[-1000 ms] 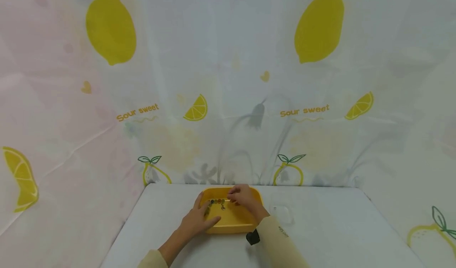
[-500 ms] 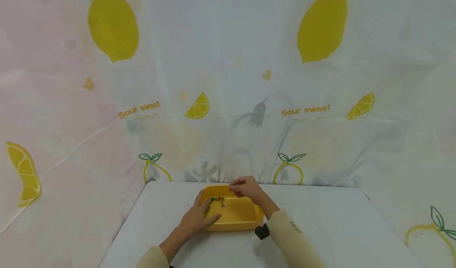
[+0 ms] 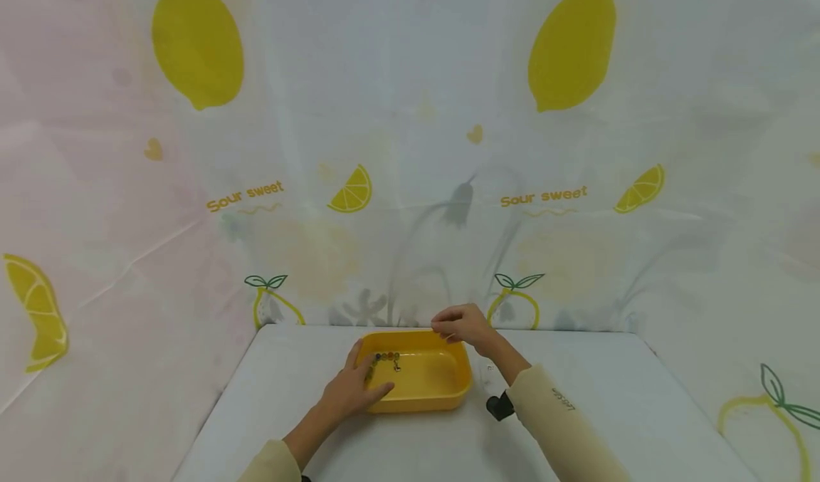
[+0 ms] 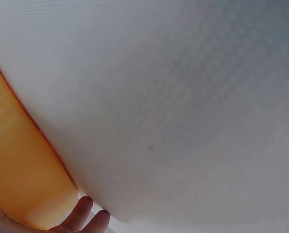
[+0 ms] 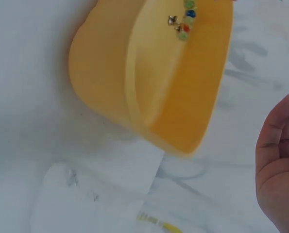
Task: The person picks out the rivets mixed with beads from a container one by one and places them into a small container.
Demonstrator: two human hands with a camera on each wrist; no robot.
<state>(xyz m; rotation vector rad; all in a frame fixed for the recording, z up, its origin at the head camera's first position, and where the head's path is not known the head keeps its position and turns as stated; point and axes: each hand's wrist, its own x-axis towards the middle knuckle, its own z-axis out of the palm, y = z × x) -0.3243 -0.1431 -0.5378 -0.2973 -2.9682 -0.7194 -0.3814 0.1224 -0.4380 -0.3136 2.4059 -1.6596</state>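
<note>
A yellow tray stands on the white table. A string of coloured beads, green, blue and red among them, lies bent along its back left, with a small metal charm at the near end. My left hand spreads over the tray's left rim, thumb inside and fingers extended; in the left wrist view fingertips show against the outer wall. Above the back right rim is my right hand, thumb and fingers drawn together; I cannot tell what is between the tips. In the right wrist view its fingers curl at the right edge.
A clear plastic piece with small marks or bits lies right of the tray, partly hidden by the right arm in the head view. A black heart-shaped piece sits at the right cuff. Behind the table hangs a lemon-print cloth.
My right hand has risen from inside the tray, near the end of the bead string, up and right over the back rim. The left hand keeps its place, and the beads lie much as before.
</note>
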